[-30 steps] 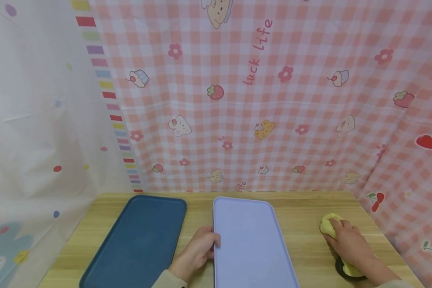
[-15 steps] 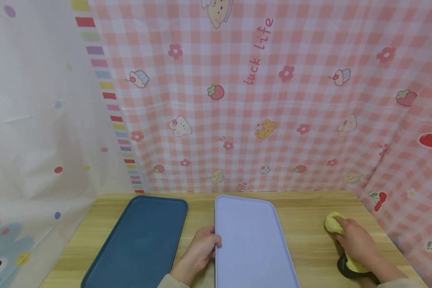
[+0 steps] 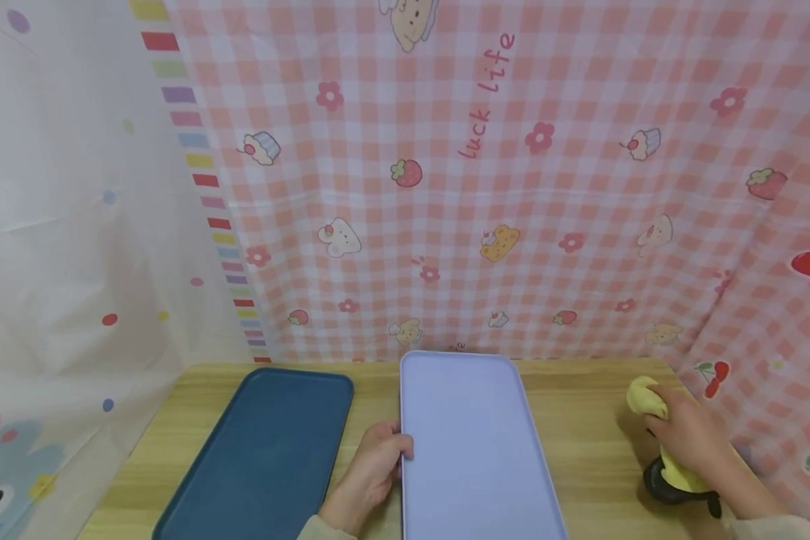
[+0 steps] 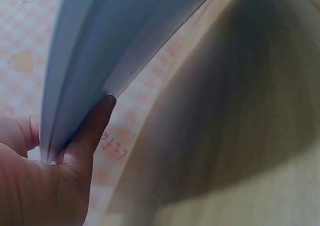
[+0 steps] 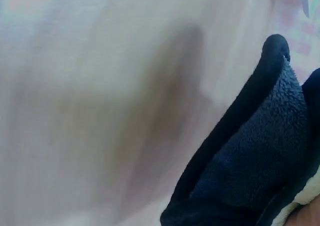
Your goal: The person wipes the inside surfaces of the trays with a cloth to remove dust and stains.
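Observation:
My left hand (image 3: 371, 469) grips the left edge of a lavender rectangular tray (image 3: 475, 450), thumb on top. In the left wrist view the tray (image 4: 125, 25) is raised off the table and tilted, its shadow falling on the wood. At the right, my right hand (image 3: 694, 435) holds a bunched yellow cloth (image 3: 646, 397) above the tabletop. Dark fuzzy fabric with a black border shows on the cloth (image 5: 250, 146) in the right wrist view. Most of the right hand's fingers are hidden there.
A dark blue tray (image 3: 263, 457) lies flat on the wooden table (image 3: 590, 435), left of my left hand. Pink checked fabric (image 3: 459, 202) hangs behind and along the right side. A white dotted sheet (image 3: 74, 262) hangs at the left.
The lavender tray's far end has risen and tilted up in my left hand. My right hand has moved right and upward with the cloth, lifting it from the table.

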Demonstrator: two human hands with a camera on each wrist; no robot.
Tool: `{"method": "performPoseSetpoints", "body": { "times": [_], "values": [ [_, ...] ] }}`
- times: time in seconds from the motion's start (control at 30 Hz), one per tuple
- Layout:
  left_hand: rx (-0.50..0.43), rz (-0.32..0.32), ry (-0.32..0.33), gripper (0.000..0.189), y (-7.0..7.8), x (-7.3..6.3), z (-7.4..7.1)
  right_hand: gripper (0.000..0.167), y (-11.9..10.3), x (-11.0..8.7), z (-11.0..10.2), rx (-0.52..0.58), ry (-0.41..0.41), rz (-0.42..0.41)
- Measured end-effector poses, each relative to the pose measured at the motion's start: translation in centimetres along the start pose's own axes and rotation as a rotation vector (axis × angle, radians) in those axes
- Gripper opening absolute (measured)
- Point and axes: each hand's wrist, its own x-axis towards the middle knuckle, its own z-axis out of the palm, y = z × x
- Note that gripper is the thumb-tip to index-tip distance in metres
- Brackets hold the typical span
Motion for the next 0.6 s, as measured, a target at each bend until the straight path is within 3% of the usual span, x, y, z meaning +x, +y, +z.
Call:
{"method": "performPoseSetpoints", "body": {
  "times": [0.23, 0.47, 0.6],
  "values": [
    [-0.020, 0.042, 0.019, 0.055, 0.6, 0.1, 0.4, 0.057, -1.6, 0.2, -1.7, 0.095, -0.012, 0.003],
    [-0.066, 0.063, 0.008, 0.067, 1.1, 0.1, 0.9, 0.048, -3.8, 0.4, -2.4, 0.099, 0.131, -0.101],
    [-0.075, 0.073, 0.014, 0.071, 1.2, 0.1, 1.1, 0.045, -5.4, 0.5, -3.1, 0.089, 0.173, -0.134]
  ]
}}
